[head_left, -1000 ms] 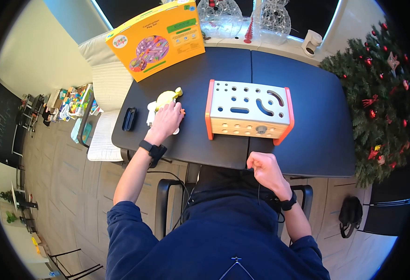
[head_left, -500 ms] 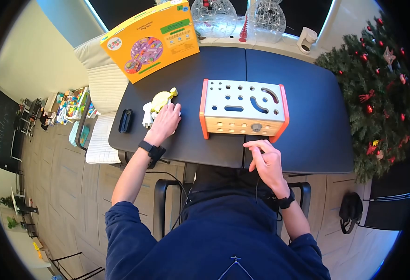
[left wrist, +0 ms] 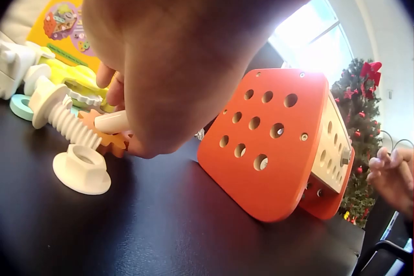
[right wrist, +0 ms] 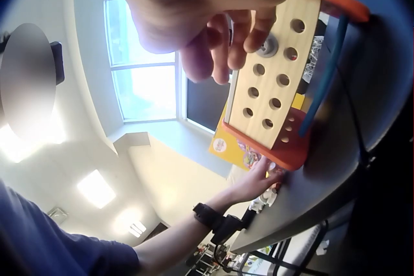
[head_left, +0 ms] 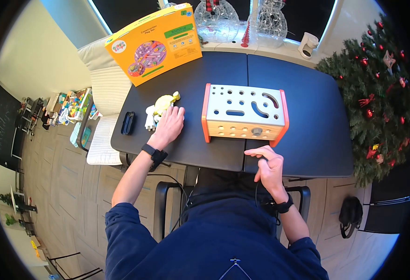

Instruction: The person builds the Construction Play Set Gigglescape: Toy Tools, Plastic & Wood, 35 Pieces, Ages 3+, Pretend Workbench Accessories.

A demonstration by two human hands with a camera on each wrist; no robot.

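My left hand point(head_left: 167, 127) reaches palm down over a pile of toy parts on the left side of the table, its fingertips hidden among them. Beside those fingers lie an orange gear point(left wrist: 110, 139), a white plastic bolt point(left wrist: 70, 127) and a white nut point(left wrist: 83, 171). A yellow part point(head_left: 163, 104) and a white part point(head_left: 150, 122) lie just beyond. My right hand point(head_left: 270, 169), fingers loosely bent and holding nothing, hovers at the table's near edge. In front of it stands a wooden toy workbench point(head_left: 242, 105) with a grey, holed top and orange side panels point(left wrist: 268, 153).
A yellow play set box point(head_left: 156, 46) stands at the back left. A black case point(head_left: 128, 123) lies near the table's left edge. Beyond the right edge is a decorated Christmas tree point(head_left: 373, 102). A seam crosses the dark table point(head_left: 312, 135).
The left hand has shifted slightly among the parts and now covers the orange piece seen earlier. The right hand has loosened from a curled fist, with its index finger stretching out.
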